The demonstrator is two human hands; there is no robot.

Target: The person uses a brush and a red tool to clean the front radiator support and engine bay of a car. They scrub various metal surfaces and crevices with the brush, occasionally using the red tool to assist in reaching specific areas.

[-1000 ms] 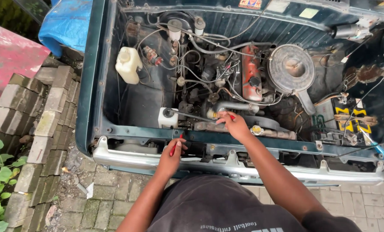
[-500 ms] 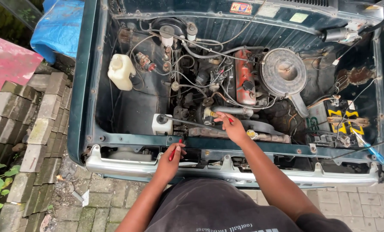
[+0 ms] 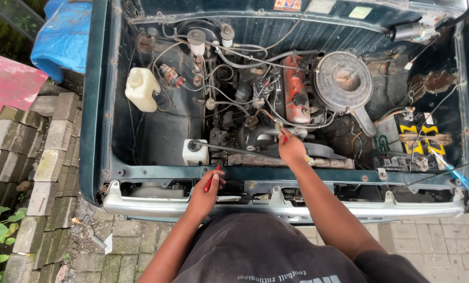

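Note:
I look down into the open engine bay (image 3: 156,131) of an old dark green car. My left hand (image 3: 207,189) rests on the front crossmember and grips a thin red probe (image 3: 209,181). My right hand (image 3: 291,148) reaches over the radiator area and holds a second red-tipped probe (image 3: 284,137) against a grey hose (image 3: 268,131) near the engine's front. A red valve cover (image 3: 295,89) and a round grey air cleaner (image 3: 343,81) lie beyond my right hand.
A white reservoir (image 3: 140,89) sits at the bay's left, a small white bottle (image 3: 194,152) near the front. A battery with yellow markings (image 3: 420,139) sits at the right. The chrome bumper (image 3: 156,202) runs across below. Stacked paving bricks (image 3: 40,157) and a blue tarp (image 3: 61,39) lie left.
My right hand has moved a little farther into the bay, toward the grey hose. My left hand has stayed on the crossmember. The view has shifted slightly.

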